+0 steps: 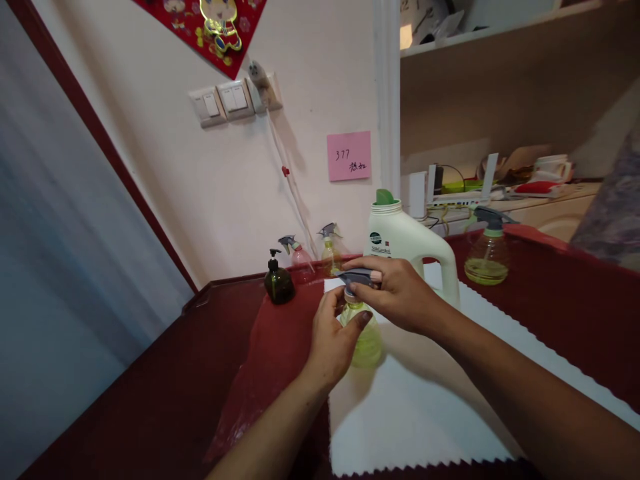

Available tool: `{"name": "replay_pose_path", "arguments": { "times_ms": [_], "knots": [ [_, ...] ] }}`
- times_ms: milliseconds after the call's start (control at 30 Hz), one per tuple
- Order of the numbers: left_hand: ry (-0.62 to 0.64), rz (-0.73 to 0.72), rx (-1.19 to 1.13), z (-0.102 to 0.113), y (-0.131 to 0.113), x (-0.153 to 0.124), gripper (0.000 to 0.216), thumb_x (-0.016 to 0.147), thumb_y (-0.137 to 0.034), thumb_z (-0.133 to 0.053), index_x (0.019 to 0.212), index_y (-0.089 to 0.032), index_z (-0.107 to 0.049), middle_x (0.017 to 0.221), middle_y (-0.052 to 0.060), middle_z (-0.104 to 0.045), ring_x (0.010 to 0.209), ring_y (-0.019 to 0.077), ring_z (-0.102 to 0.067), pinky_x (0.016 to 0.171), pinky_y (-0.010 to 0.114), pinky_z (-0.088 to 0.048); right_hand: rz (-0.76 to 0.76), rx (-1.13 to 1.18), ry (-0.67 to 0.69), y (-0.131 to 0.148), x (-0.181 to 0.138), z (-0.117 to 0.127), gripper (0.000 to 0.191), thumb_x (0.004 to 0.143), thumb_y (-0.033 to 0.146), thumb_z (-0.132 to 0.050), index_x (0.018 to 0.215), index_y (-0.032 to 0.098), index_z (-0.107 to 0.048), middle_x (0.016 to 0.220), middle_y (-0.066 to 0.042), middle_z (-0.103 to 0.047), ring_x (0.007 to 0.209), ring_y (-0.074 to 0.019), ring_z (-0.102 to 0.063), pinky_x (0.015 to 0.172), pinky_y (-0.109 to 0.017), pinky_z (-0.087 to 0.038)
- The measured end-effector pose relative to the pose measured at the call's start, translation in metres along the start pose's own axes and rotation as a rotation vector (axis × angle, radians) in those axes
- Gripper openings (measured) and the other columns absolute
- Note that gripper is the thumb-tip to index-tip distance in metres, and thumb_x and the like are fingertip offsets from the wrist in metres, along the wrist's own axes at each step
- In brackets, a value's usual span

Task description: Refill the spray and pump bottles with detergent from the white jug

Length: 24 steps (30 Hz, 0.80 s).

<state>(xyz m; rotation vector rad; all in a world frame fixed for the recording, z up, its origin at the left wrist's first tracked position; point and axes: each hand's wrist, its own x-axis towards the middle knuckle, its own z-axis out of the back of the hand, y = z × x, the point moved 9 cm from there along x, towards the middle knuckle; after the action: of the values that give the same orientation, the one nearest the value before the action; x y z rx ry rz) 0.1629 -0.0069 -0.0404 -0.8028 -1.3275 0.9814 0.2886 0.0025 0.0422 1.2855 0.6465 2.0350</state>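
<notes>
A clear yellow-green spray bottle point(367, 347) stands upright on a white cloth point(425, 393) in front of me. My left hand point(335, 333) is wrapped round its neck and upper body. On top of the bottle sits a grey spray head point(361, 277) with a pale pink tip, and my right hand point(400, 290) grips it with the fingers over the top. Whether the head is screwed tight I cannot tell. Just behind my right hand stands a pale green jug point(407, 233) with a handle and a green piece at its mouth.
A dark pump bottle point(279, 283), a pink spray bottle point(301, 260) and a yellow spray bottle point(329, 257) stand along the wall. Another spray bottle point(487, 260) is at the right on the dark red table point(560, 307). A white router point(460, 200) lies beyond.
</notes>
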Motion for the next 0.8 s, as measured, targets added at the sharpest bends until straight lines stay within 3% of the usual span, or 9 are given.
{"name": "replay_pose_path", "arguments": {
  "times_ms": [300,800],
  "knots": [
    [-0.004,-0.005,-0.012,0.0007,0.0006,0.0001,0.041,0.079,-0.027,-0.079,0.117,-0.022,-0.065,0.124,0.012,-0.068,0.114,0.03,-0.063,0.101,0.048,-0.049,0.041,-0.042,0.0,0.0022,0.0007,-0.0009,0.033,0.08,0.017,-0.061,0.111,0.017,-0.075,0.102,-0.007,-0.079,0.085,-0.0206,-0.073,0.078,-0.034,-0.056],
    [0.01,-0.025,0.029,0.0006,0.0008,0.0012,0.038,0.081,-0.03,-0.078,0.117,-0.023,-0.066,0.123,0.011,-0.069,0.113,0.0284,-0.064,0.1,0.046,-0.05,0.045,-0.084,0.03,0.0019,-0.0009,-0.0021,0.03,0.082,0.016,-0.062,0.11,0.018,-0.074,0.098,-0.006,-0.079,0.085,-0.0195,-0.074,0.076,-0.032,-0.056]
  ]
}}
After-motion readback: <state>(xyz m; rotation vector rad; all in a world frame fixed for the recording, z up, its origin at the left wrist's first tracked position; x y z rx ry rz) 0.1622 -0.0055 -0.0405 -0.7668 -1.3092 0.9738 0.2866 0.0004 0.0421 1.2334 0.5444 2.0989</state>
